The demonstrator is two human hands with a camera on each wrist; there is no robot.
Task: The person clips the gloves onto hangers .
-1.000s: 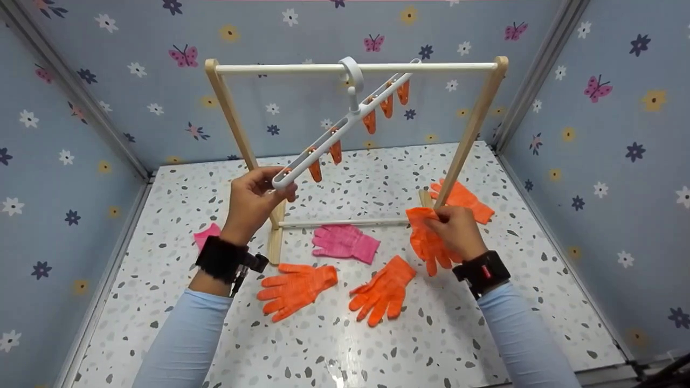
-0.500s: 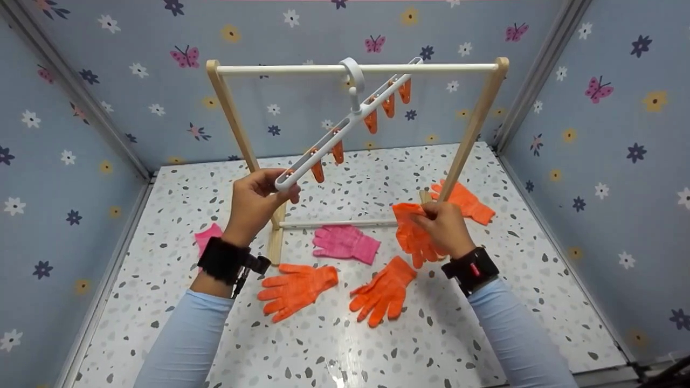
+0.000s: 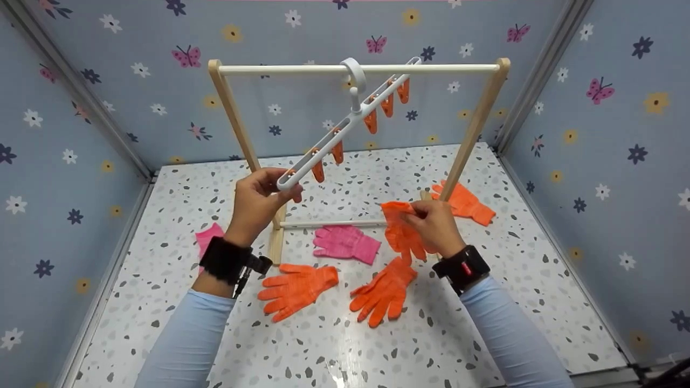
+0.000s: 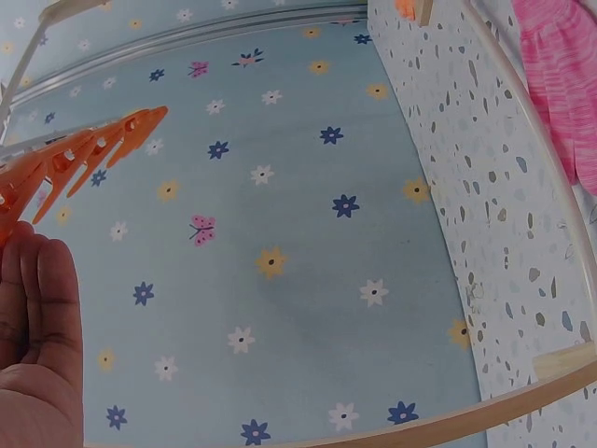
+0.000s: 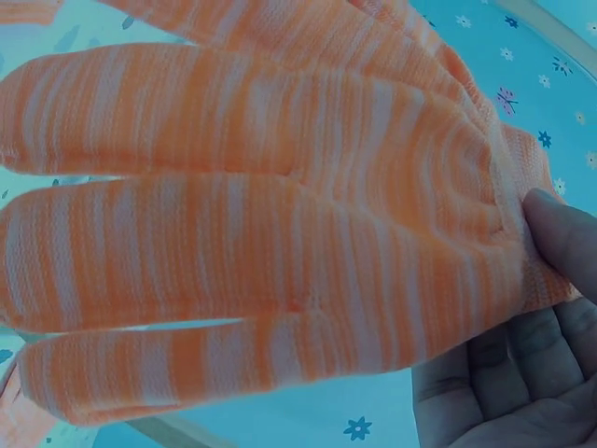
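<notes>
A white clip hanger (image 3: 356, 113) hangs by its hook from the top rod of a wooden rack (image 3: 291, 70). Orange clips (image 3: 318, 171) line its bar, which slants toward me. My left hand (image 3: 259, 202) pinches the bar's near end; in the left wrist view its fingers (image 4: 56, 280) sit right below the clips (image 4: 84, 154). An orange knit glove (image 3: 399, 231) dangles fingers-down from my right hand (image 3: 435, 226), which pinches it at the cuff between thumb and fingers. Close up in the right wrist view, this glove (image 5: 280, 205) shows paler stripes.
On the speckled table (image 3: 259, 350) lie a pink glove (image 3: 345, 242), two orange gloves in front, one (image 3: 299, 288) left of the other (image 3: 385, 296), and another orange glove (image 3: 468, 205) behind the rack's right post. A pink piece (image 3: 209, 235) is partly hidden behind my left wrist.
My right hand has moved left with the orange glove, bringing it nearer the middle of the rack. The left hand and the hanger have stayed almost in place.
</notes>
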